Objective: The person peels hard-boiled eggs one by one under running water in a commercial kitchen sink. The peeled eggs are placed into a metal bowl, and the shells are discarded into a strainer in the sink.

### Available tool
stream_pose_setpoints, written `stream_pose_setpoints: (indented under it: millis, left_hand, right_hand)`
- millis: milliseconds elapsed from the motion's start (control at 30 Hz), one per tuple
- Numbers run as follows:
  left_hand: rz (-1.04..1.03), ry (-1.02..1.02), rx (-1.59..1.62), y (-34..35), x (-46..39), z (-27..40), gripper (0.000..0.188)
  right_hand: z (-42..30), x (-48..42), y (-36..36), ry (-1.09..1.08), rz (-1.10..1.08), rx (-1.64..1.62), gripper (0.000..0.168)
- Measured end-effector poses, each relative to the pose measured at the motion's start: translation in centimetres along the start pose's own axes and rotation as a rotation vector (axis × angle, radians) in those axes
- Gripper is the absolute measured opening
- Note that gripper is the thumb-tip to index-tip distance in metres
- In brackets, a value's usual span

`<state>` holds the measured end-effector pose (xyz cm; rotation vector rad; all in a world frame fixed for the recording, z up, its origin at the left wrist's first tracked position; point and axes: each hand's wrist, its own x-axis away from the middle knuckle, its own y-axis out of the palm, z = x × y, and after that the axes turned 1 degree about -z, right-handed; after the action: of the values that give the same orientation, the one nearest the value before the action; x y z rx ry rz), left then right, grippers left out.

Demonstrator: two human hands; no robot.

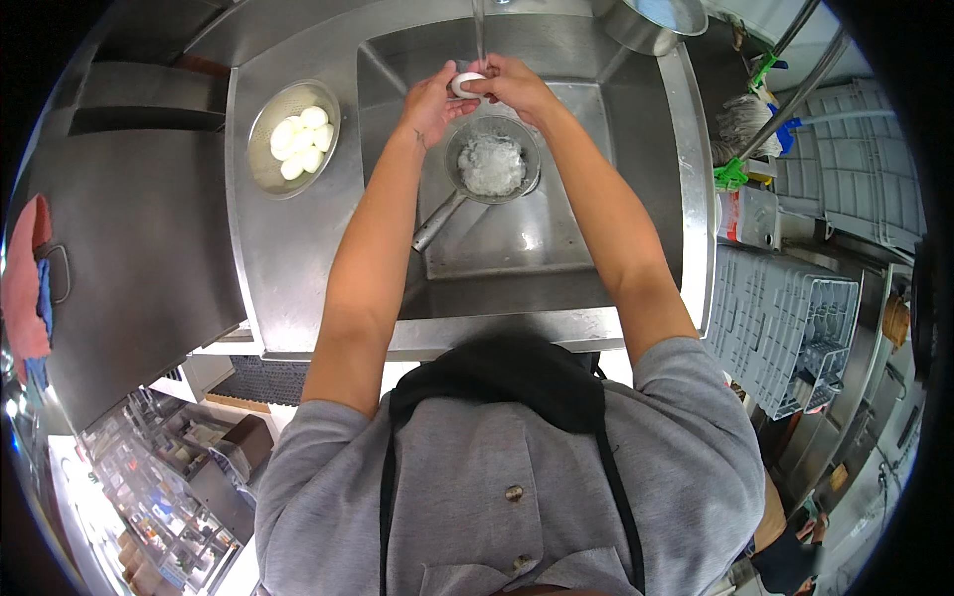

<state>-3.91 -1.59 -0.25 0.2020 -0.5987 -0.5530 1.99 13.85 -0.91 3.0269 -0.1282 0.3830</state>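
Observation:
Over the back of a stainless steel sink (514,257), my left hand (432,104) and my right hand (518,86) both hold one white egg (467,85) beside a thin stream of water (479,33). Whether the egg has its shell cannot be told. Below my hands, a metal saucepan (440,220) stands in the sink with bubbling water (492,165) in it; its handle points to the lower left. On the drainboard at the left, a perforated metal colander (262,167) holds several smooth white eggs (300,141).
A large metal pot (633,30) stands at the sink's back right corner. Grey dish racks (775,328) and mop handles (801,82) are on the right. A pink cloth (26,283) hangs at far left. Another person (786,555) is at the lower right.

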Motion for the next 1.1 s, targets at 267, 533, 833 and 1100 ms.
stream_pose_setpoints:
  millis: [267,533,833,1100]
  left_hand:
    - [-0.137,0.106,0.412,0.2,-0.9,-1.9,0.031]
    - [-0.053,0.301,0.351,0.8,-0.4,-2.2,0.036]
    - [0.036,0.410,0.038,0.6,0.8,-2.0,0.044]
    - [0.093,0.455,-0.167,0.8,1.1,-1.8,0.045]
  right_hand:
    - [2.0,0.1,-0.4,-0.225,0.264,0.019,0.029]
    - [0.8,1.0,0.9,-0.131,0.347,-0.072,0.023]
    - [0.4,1.0,1.3,-0.041,0.308,-0.256,0.017]
    - [0.2,1.3,1.6,-0.021,0.271,-0.219,0.019]
